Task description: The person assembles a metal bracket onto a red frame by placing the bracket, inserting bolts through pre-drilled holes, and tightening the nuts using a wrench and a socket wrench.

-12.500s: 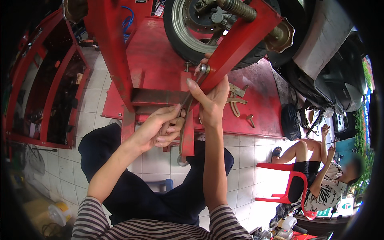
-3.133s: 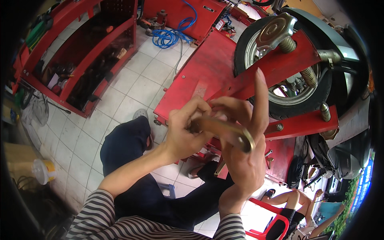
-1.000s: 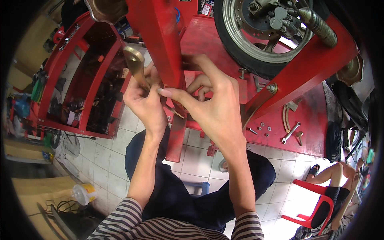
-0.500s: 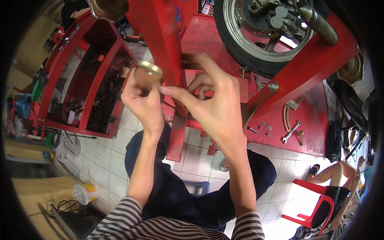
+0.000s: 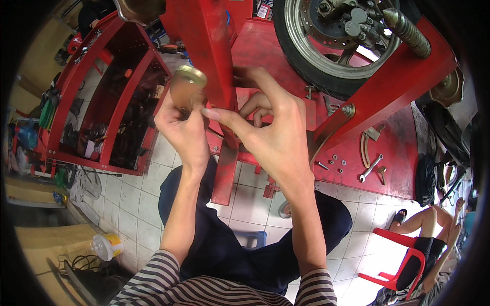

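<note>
My left hand is closed around a brass-coloured metal part with a round, disc-like end; its lower body is blurred, and my fingers hide the rest. Just right of it, my right hand is closed about a red steel post of a stand. The right thumb lies across the front of the post, its tip touching the part beside my left fingers. The right index fingertip is hidden at the post's far edge, and the other fingers are curled.
A motorcycle wheel with a brake disc stands on the red platform. Nuts, a bolt and a wrench lie there. A red shelf cart is at left, a white bucket lower left. Another person sits near a red chair.
The disc-like end of the brass-coloured part has tilted and risen slightly, and its body is more blurred. Both my hands stay in nearly the same place.
</note>
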Available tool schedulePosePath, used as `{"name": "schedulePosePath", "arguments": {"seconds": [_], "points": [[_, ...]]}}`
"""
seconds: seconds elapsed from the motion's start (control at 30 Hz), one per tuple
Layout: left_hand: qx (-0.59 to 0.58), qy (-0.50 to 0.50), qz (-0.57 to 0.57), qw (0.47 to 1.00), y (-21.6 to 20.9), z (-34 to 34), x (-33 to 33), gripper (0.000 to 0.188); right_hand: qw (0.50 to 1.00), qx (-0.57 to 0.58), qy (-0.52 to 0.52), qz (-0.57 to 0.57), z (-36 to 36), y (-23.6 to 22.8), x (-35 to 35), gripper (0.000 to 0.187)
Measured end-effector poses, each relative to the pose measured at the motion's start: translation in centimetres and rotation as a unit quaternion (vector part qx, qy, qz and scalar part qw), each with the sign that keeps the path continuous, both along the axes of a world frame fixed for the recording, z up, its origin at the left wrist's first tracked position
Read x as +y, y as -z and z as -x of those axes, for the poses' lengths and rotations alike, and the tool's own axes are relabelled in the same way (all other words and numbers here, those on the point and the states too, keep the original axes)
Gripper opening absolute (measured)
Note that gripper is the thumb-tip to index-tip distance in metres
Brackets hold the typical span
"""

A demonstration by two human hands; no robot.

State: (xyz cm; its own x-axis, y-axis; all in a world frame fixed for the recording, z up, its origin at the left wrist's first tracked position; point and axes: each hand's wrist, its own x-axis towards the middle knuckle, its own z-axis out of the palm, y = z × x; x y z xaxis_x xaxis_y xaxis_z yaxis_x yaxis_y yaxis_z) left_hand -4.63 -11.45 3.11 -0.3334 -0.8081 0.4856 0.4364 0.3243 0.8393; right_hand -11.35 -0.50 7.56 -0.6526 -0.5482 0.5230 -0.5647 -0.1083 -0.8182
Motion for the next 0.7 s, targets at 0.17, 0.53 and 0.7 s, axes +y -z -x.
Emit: {"name": "schedulePosePath", "arguments": {"seconds": [0.17, 0.53, 0.7], "points": [[-0.021, -0.005, 0.041, 0.999, 0.7, -0.6, -0.5, 0.012, 1.0, -0.011, -0.013, -0.026, -0.1, -0.5, 0.1, 0.049], [-0.018, 0.073, 0.031, 0.997, 0.3, -1.1, 0.2, 0.028, 0.995, -0.004, -0.006, -0.098, -0.9, -2.4, 0.6, 0.045], [-0.046, 0.084, 0.078, 0.992, -0.8, -1.7, 0.4, 0.036, 0.994, -0.036, -0.039, -0.092, -0.8, -2.4, 1.3, 0.047]]}}
